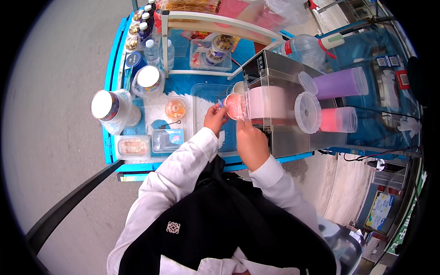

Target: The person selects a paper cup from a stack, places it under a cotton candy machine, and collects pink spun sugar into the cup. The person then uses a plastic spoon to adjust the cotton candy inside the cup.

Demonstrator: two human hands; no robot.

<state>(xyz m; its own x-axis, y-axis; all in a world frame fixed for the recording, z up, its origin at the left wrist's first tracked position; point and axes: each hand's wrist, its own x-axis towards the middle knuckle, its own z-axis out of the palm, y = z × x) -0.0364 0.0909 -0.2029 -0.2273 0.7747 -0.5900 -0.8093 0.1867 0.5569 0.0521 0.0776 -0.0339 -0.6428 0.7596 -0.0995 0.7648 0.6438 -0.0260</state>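
My left hand [216, 118] holds a paper cup [223, 101] by its near left side. Pink shaved ice [235, 106] fills the cup up to its rim. The cup sits right against the front of a stainless steel snow-ice machine [292, 125], whose pale pink drum [266, 102] shows behind a clear cover. My right hand [252, 142] is curled just below the cup's right edge, with its fingertips by the ice and the machine's front. Whether a thin tool is in its fingers I cannot tell. Under both hands lies a clear plastic tray [201, 90].
Left of my hands stand a cup of orange topping [175, 108], lidded boxes [133, 147] and wrapped stacks of paper cups [148, 78]. A white frame [220, 16] rises at the back. Purple [338, 83] and pink containers [338, 119] lie right of the machine.
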